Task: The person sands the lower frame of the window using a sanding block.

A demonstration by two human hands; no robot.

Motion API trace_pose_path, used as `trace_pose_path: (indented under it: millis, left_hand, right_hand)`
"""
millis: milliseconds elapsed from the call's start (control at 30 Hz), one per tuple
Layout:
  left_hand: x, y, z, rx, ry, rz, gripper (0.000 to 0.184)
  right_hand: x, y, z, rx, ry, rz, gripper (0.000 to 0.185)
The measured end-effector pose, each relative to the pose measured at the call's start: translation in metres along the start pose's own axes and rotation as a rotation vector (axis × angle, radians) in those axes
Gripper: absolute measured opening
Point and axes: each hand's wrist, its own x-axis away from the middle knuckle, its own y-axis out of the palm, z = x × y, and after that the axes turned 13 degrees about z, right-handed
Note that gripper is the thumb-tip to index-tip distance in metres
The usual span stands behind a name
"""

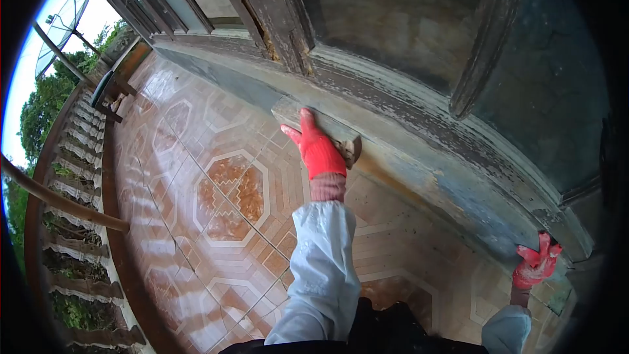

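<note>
My left hand [321, 154], in a red glove with a white sleeve behind it, presses a wooden float [284, 108] against the low wall [419, 183] under the windows. The float is a flat, pale board, with a brown worn part showing beside my palm; the hand covers most of it. Far to the right, my right hand [538, 263] wears a red glove with whitish smears. Its fingers are spread and rest on or close to the lower wall. Nothing shows in that hand.
Worn wooden window frames [419, 108] with glass panes run above the wall. Patterned floor tiles [196, 177] look wet and shiny. At left stand a balustrade [75, 246], a slanting pole [65, 204] and a dark bench-like object [105, 95]. Outside is a satellite dish [65, 19].
</note>
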Motion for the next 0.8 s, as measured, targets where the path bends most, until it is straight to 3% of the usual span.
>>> trace_pose_path:
  millis: [133,233,300,367,467,500,600,667,800]
  left_hand:
    - [0.097,-0.023,-0.069,-0.504,0.511,0.018,0.095]
    - [0.105,-0.030,-0.069,-0.610,0.626,-0.065,0.095]
    - [0.066,-0.015,-0.046,-0.445,0.530,0.004,0.095]
    - [0.019,-0.009,-0.022,-0.031,0.155,-0.065,0.092]
    - [-0.061,-0.022,-0.038,0.010,-0.001,0.008,0.093]
    - [-0.014,-0.011,-0.014,-0.047,-0.098,0.008,0.094]
    - [0.070,-0.016,-0.052,-0.338,0.452,-0.006,0.092]
    - [0.094,-0.026,-0.071,-0.446,0.463,-0.017,0.093]
    - [0.058,-0.023,-0.061,-0.430,0.484,-0.011,0.096]
  right_hand:
    - [-0.005,0.001,-0.003,0.001,0.011,0.003,0.014]
    - [-0.006,-0.001,-0.007,0.012,0.004,0.006,0.012]
    - [-0.005,0.000,-0.004,0.031,0.023,-0.004,0.012]
    - [-0.003,-0.002,-0.003,-0.032,0.022,-0.024,0.013]
    - [-0.004,0.000,-0.004,-0.041,0.034,-0.003,0.013]
    - [-0.002,0.002,-0.004,-0.040,0.036,0.005,0.013]
    - [0.005,0.002,-0.002,-0.010,0.208,0.027,0.013]
    - [0.004,0.000,0.000,-0.001,0.033,0.014,0.014]
    - [-0.011,0.000,-0.007,0.022,-0.009,-0.006,0.016]
